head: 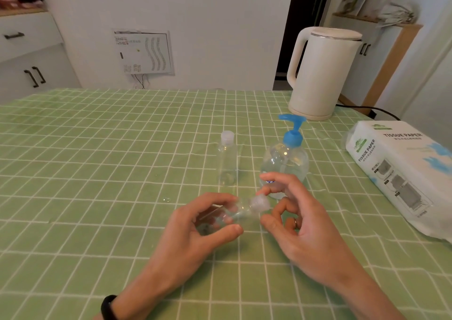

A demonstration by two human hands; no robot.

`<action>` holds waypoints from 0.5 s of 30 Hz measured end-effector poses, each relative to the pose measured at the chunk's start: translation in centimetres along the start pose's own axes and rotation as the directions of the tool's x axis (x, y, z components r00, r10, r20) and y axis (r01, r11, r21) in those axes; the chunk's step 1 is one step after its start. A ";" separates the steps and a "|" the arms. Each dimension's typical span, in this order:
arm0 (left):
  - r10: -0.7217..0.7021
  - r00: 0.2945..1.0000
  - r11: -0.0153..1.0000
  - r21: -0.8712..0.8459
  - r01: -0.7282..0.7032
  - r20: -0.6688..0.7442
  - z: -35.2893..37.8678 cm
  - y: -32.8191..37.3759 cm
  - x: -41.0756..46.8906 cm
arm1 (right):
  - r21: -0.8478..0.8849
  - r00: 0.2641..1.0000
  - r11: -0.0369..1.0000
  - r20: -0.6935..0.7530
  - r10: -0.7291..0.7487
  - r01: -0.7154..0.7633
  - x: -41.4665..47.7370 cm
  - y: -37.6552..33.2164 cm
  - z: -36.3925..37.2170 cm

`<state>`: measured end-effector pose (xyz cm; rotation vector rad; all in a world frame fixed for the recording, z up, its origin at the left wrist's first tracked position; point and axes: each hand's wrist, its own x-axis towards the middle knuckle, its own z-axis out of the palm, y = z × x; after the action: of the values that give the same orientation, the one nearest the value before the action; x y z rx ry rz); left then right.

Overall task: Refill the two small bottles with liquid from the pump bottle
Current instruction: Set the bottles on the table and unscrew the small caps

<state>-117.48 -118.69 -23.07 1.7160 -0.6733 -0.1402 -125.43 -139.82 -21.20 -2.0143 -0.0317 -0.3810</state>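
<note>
On the table (97,160), near us at the middle, our left hand (195,224) holds one small bottle (234,210) tipped on its side, its cap (259,203) pointing right between the forefinger and thumb of our right hand (298,221). Just behind stands the second small bottle (227,160), upright, with the pump bottle (286,158) to its right. Farther right lies a tissue pack (401,172); a kettle (322,74) stands far right.

tissue pack (401,172) cropped at right, pump bottle (286,158) label half-hidden
</note>
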 end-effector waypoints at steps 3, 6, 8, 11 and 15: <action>0.016 1.000 1.000 0.020 -0.016 0.013 0.1 -0.1 -0.1 | 0.006 1.000 1.000 0.013 -0.002 0.002 0.0 -0.1 -0.1; 0.013 1.000 1.000 0.010 -0.013 -0.006 0.0 -0.4 0.0 | -0.044 1.000 0.999 0.015 -0.012 0.012 0.1 0.3 -0.2; 0.013 1.000 1.000 0.006 -0.013 -0.007 0.1 -0.4 0.0 | 0.005 1.000 1.000 0.022 -0.004 0.004 0.0 0.2 -0.3; 0.016 1.000 1.000 0.007 -0.016 -0.002 0.2 -0.4 0.0 | 0.005 1.000 1.000 0.003 0.011 -0.011 -0.1 -0.1 -0.4; 0.016 1.000 1.000 0.015 -0.016 0.009 0.2 -0.5 0.0 | -0.105 0.997 0.992 -0.029 -0.074 0.071 -0.1 -0.3 -0.2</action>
<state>-117.36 -118.78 -23.59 1.7246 -0.6961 -0.1321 -125.61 -139.85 -20.86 -2.1129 -0.0662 -0.4706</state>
